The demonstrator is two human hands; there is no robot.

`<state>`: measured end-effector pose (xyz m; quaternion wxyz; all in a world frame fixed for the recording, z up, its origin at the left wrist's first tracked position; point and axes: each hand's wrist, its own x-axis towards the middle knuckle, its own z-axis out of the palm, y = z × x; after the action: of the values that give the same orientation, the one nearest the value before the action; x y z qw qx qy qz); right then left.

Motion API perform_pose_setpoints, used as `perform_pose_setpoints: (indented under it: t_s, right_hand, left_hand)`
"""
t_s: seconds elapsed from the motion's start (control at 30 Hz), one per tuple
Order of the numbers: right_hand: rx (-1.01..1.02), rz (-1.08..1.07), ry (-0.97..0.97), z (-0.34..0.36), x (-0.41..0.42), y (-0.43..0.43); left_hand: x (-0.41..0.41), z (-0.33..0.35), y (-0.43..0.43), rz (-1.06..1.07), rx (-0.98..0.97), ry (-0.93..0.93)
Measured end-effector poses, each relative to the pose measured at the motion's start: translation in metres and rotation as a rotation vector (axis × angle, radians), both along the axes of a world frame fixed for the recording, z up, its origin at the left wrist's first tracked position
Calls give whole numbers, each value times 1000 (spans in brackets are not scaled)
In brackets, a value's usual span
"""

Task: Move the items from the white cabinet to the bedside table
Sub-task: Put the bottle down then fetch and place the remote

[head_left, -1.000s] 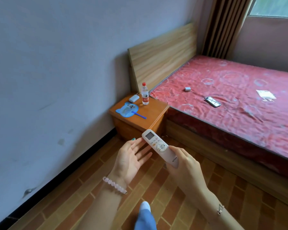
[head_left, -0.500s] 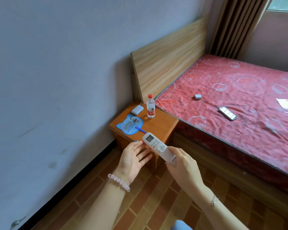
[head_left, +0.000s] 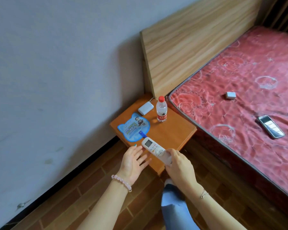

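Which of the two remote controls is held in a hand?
The white remote, gripped by the right hand; the dark remote lies untouched on the mattress.

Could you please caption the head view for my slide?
Right hand brings white remote over bedside table, left hand open beside it.

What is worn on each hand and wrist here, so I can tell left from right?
The left hand has a pink bead bracelet at the wrist and a teal-painted fingernail. The right hand has a thin silver chain bracelet. Both forearms are bare, with no sleeves.
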<state>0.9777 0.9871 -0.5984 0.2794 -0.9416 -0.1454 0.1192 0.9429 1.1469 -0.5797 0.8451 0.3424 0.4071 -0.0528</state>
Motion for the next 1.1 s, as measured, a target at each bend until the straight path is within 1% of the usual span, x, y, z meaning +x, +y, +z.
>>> perform_pose_setpoints:
  t_s: [0.1,0.23,0.37,0.47,0.63,0.77,0.83,0.97,1.03,1.1]
  right_hand:
    - [-45,54,53,-16,47,3]
    - [-96,109,107,-51,94,10]
    - [-84,83,172,-93,126,21]
    - [-35,61,195,-125,142,32]
    - [11,-10,228,-174,163,48]
    - [-2,-46,253,-203,171,52]
    - [-16,-47,254,-216,172,52]
    - [-29,-61,227,-234,171,48]
    - [-32,-62,210,-240,170,45]
    - [-34,-54,196,-245,169,43]
  left_hand:
    - [39,-22,3,57,-58,62]
    - [83,-56,7,100,-80,147]
    - [113,-96,13,104,-89,216]
    - [130,-122,19,107,-94,265]
    - [151,-159,33,125,-156,272]
    - [156,-180,45,129,-128,277]
    - [155,-188,50,86,-32,305]
    - [149,-196,60,-122,351,392]
    - [143,-199,64,-208,504,375]
    - [137,-199,67,-277,606,349]
